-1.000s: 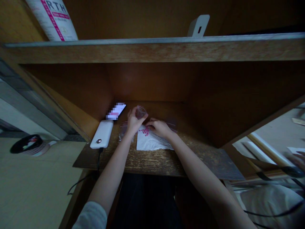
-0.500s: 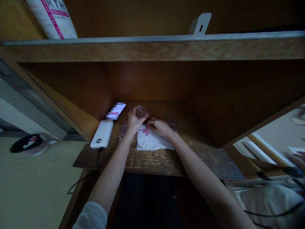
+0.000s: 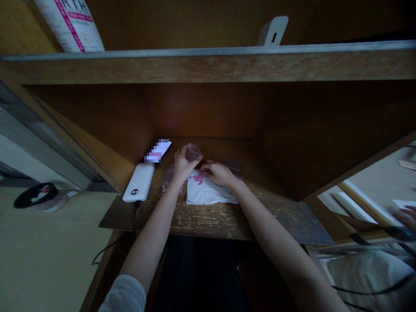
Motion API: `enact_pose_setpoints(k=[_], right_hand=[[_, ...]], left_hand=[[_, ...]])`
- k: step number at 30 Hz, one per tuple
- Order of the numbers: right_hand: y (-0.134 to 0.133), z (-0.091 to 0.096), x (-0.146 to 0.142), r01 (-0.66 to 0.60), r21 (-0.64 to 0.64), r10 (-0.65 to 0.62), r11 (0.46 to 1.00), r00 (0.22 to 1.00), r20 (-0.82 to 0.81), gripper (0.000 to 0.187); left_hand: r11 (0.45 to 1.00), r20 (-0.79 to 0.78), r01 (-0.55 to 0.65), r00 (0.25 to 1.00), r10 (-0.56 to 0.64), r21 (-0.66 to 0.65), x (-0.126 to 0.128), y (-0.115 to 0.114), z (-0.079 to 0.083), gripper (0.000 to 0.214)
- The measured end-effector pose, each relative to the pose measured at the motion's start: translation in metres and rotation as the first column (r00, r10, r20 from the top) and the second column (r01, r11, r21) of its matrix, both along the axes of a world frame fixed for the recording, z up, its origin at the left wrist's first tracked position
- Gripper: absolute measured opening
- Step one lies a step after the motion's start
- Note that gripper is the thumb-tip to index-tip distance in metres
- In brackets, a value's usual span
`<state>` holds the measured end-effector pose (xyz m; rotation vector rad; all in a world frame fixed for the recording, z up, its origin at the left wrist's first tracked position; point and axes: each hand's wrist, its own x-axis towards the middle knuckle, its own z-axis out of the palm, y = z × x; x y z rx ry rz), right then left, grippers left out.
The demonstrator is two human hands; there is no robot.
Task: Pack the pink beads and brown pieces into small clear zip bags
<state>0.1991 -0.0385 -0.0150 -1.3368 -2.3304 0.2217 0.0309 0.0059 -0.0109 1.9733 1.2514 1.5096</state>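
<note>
My left hand (image 3: 183,164) is closed on the edge of a small clear zip bag (image 3: 193,151), holding it up above the desk with its mouth toward the top. Just right of it, my right hand (image 3: 218,171) hovers at a white tissue (image 3: 208,195), fingertips drawn together in a pinch; what is between them is too small to make out. Several pink beads (image 3: 199,177) lie in a loose cluster on the tissue, beside my right fingertips. Another clear plastic bag (image 3: 168,177) rests under my left wrist, and one more (image 3: 235,170) lies behind my right hand.
On the left stand a white power bank (image 3: 139,182) with a black cable (image 3: 134,221) and a lit phone (image 3: 158,151). A shelf edge (image 3: 208,67) crosses above, carrying a bottle (image 3: 78,28) and a white adapter (image 3: 273,32). Part of another person's hand (image 3: 407,214) shows at far right.
</note>
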Motion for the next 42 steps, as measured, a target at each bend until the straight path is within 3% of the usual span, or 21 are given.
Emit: enact_pose_setpoints(k=[6,13,20,27,32,38,42], right_hand=[[-0.001,0.013,0.017,0.076,0.078,-0.062,0.994,0.985,-0.161,0.018],[-0.015,0.035,0.020,0.144,0.174,-0.057,0.974,0.903,-0.427,0.016],[-0.018,0.038,0.014,0.123,0.165,-0.040,0.979,0.901,-0.433,0.017],[-0.019,0.038,0.014,0.135,0.126,-0.071,0.983,0.906,-0.416,0.022],[-0.017,0.037,0.017,0.183,0.085,-0.124,0.979,0.877,-0.465,0.023],[-0.012,0.025,0.013,0.125,-0.031,-0.126,0.992,0.900,-0.418,0.022],[-0.010,0.018,0.007,0.197,-0.014,-0.184,0.980,0.888,-0.422,0.025]], left_hand=[[1.000,-0.065,-0.001,0.998,0.001,0.003,0.000,-0.001,0.001,0.045],[1.000,-0.192,0.030,0.981,-0.029,0.004,0.006,-0.011,0.006,0.047],[0.989,-0.271,0.137,0.956,-0.115,0.062,0.012,-0.018,0.007,0.045],[0.982,-0.224,0.179,0.961,-0.161,0.061,0.013,-0.020,0.009,0.046],[0.993,-0.101,0.115,0.989,-0.111,0.031,0.006,-0.011,0.008,0.044],[0.998,0.080,0.067,0.995,-0.066,-0.006,-0.003,0.005,0.002,0.043],[0.996,0.096,0.087,0.992,-0.085,-0.015,-0.004,0.007,0.000,0.044]])
